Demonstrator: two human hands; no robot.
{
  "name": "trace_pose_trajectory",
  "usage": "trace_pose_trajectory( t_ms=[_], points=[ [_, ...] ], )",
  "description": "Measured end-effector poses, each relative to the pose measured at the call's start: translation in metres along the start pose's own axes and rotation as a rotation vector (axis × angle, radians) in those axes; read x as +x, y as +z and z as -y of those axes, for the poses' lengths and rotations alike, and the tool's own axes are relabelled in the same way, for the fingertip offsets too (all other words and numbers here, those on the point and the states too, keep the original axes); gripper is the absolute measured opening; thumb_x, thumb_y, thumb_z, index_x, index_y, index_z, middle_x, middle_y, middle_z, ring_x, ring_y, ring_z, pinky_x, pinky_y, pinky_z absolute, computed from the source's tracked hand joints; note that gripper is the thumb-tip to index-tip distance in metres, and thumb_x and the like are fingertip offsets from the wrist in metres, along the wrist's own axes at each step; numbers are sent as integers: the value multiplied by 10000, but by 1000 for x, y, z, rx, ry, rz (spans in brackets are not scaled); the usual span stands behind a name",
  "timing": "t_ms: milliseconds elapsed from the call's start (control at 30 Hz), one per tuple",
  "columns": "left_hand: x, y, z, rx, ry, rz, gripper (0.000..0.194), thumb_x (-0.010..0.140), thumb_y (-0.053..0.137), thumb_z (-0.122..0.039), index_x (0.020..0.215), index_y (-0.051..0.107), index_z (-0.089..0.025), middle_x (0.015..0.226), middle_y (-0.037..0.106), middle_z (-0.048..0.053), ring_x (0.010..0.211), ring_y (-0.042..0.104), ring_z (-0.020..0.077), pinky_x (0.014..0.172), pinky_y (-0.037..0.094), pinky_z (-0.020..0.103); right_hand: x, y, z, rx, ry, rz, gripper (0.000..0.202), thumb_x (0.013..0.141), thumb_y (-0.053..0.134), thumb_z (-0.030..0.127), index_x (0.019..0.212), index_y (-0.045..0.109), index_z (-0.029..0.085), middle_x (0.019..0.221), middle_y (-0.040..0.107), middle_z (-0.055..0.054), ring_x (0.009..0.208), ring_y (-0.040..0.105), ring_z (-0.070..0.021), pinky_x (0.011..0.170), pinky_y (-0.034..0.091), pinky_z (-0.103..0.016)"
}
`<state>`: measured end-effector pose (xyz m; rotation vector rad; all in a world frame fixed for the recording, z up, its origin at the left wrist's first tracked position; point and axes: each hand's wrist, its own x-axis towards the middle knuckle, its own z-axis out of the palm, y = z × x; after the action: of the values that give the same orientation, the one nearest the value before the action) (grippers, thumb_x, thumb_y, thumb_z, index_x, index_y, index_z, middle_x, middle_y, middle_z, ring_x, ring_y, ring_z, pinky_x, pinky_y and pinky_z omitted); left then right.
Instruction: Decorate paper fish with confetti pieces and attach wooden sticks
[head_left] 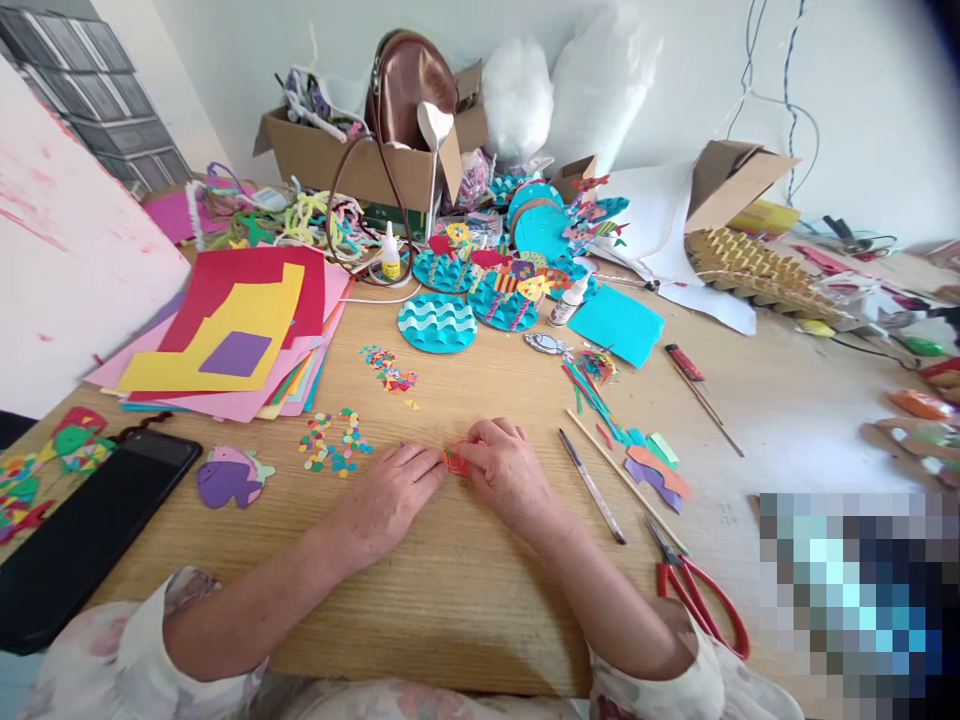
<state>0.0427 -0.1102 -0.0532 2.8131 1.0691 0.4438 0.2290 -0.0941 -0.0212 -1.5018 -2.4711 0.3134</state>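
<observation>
While the right hand pinches orange paper, the left hand holds its fingers together.

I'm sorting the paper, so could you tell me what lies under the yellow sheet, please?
Red paper and pink paper show beneath the yellow sheet; whatever lies fully covered by it cannot be seen.

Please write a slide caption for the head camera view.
Two hands hold a small orange-red paper piece on the wooden table, beside scattered colorful paper dots.

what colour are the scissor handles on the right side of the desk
The scissors' handles are red, seen best in the head view.
</observation>
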Motion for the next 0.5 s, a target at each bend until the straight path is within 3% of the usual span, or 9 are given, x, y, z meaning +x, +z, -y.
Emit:
trace_pose_trajectory(
  t_ms=[500],
  points=[
    [0,2,1,20,9,-6,283,880,378,-116,1127,513,-142,1121,549,70,1009,467,193,862,423,359,0,-8,-4,39,44,-30,265,804,480,93,810,701,240,839,587,-39,832,458,-160,732,320,-283]
  ],
)
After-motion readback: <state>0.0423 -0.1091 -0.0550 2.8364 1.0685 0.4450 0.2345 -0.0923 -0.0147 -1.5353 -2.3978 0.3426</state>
